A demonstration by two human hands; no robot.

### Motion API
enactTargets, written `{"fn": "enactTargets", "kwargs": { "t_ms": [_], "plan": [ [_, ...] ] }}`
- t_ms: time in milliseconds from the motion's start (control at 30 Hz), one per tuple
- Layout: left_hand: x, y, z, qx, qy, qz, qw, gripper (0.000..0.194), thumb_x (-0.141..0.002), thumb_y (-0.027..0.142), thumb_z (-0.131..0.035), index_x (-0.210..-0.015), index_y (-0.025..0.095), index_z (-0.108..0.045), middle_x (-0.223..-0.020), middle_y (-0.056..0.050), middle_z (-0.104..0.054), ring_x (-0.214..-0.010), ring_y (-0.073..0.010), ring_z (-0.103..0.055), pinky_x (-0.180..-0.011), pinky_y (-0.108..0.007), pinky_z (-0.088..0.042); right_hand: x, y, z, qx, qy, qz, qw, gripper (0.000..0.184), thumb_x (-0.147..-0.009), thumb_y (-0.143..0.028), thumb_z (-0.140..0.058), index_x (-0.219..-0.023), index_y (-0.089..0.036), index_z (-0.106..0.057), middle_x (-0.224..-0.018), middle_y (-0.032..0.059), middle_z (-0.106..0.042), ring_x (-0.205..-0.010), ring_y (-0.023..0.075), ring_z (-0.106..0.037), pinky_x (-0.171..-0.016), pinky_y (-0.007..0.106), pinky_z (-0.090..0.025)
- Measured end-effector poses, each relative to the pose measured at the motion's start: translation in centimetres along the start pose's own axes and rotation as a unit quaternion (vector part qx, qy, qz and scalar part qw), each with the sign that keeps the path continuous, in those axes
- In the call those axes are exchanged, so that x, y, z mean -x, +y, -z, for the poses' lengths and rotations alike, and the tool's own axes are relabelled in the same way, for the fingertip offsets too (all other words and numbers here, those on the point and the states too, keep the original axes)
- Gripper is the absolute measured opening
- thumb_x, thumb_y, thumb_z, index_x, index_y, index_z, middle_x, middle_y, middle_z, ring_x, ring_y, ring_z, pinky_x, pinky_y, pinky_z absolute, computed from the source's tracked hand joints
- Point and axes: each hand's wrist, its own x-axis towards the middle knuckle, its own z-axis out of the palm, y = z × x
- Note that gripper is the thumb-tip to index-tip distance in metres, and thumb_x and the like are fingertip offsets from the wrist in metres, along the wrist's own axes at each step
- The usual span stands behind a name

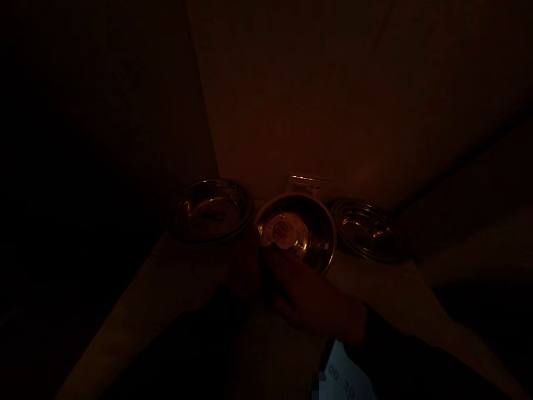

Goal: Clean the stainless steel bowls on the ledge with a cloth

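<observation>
The scene is very dark. A shiny round metal bowl (318, 239) is in the middle, with a round reddish mark at its bottom. My right hand (308, 291) is at the bowl's near rim, fingers bent over the edge and thumb lower down, closed on it. Close by the bowl's left side is my left hand (245, 264), mostly lost in shadow, and its fingers cannot be made out. Whether anything else lies between the two hands is hidden.
Round metal dishes (212, 239) lie to the left, and a stack of metal plates (368, 230) to the right. Behind the bowl is a labelled card or packet (306, 186) near the wall. A lit phone screen with a timer (347, 375) lies under my right forearm on the pale tabletop (137, 311).
</observation>
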Motion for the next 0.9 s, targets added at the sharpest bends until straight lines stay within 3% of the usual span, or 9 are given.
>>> {"fn": "enactTargets", "kwargs": {
  "t_ms": [200,467,633,800,900],
  "plan": [
    [-0.1,0.9,-0.4,0.060,0.002,0.091,0.994,0.036,-0.090,0.038,-0.040,-0.102,0.014,-0.063,-0.115,-0.014,-0.067,-0.110,-0.0262,-0.060,-0.096,-0.038,-0.046,2.7,1.1,1.3,0.046,-0.063,-0.026,0.997,0.056,-0.084,-0.020,-0.055,-0.138,-0.012,-0.043,-0.133,0.0151,-0.055,-0.120,0.0275,-0.052,-0.102,0.045,-0.045],
    [-0.3,1.7,-0.5,0.079,-0.020,0.080,0.993,0.037,-0.093,0.035,-0.037,-0.095,0.013,-0.066,-0.098,-0.010,-0.072,-0.098,-0.0221,-0.064,-0.086,-0.032,-0.050,3.7,1.1,-0.4,0.083,0.009,-0.002,0.996,0.051,-0.087,-0.013,-0.052,-0.138,-0.011,-0.043,-0.135,0.0204,-0.053,-0.121,0.0305,-0.054,-0.096,0.047,-0.050],
    [-0.4,1.1,-0.4,0.094,-0.024,0.071,0.993,0.040,-0.092,0.039,-0.036,-0.089,0.014,-0.067,-0.094,-0.008,-0.073,-0.094,-0.0216,-0.065,-0.089,-0.033,-0.049,1.9,-0.1,-0.7,0.019,-0.005,-0.021,1.000,0.050,-0.093,-0.018,-0.049,-0.141,-0.012,-0.038,-0.138,0.0186,-0.050,-0.127,0.0281,-0.049,-0.104,0.046,-0.045],
    [-0.4,-0.8,-0.2,0.061,0.014,0.096,0.993,0.035,-0.088,0.039,-0.044,-0.101,0.016,-0.067,-0.121,-0.010,-0.065,-0.118,-0.0259,-0.055,-0.107,-0.040,-0.036,-0.2,-1.0,-0.4,-0.035,0.032,-0.009,0.999,0.050,-0.096,-0.022,-0.044,-0.144,-0.013,-0.032,-0.144,0.0164,-0.044,-0.134,0.0234,-0.040,-0.111,0.041,-0.037],
    [-0.6,-0.9,-0.2,0.070,0.010,0.088,0.994,0.036,-0.087,0.038,-0.045,-0.103,0.014,-0.067,-0.119,-0.012,-0.066,-0.115,-0.0274,-0.057,-0.105,-0.042,-0.038,-0.1,-0.8,-0.4,-0.009,0.028,0.003,1.000,0.055,-0.095,-0.023,-0.045,-0.145,-0.010,-0.028,-0.147,0.0187,-0.040,-0.137,0.0246,-0.036,-0.113,0.042,-0.034]
  ]
}}
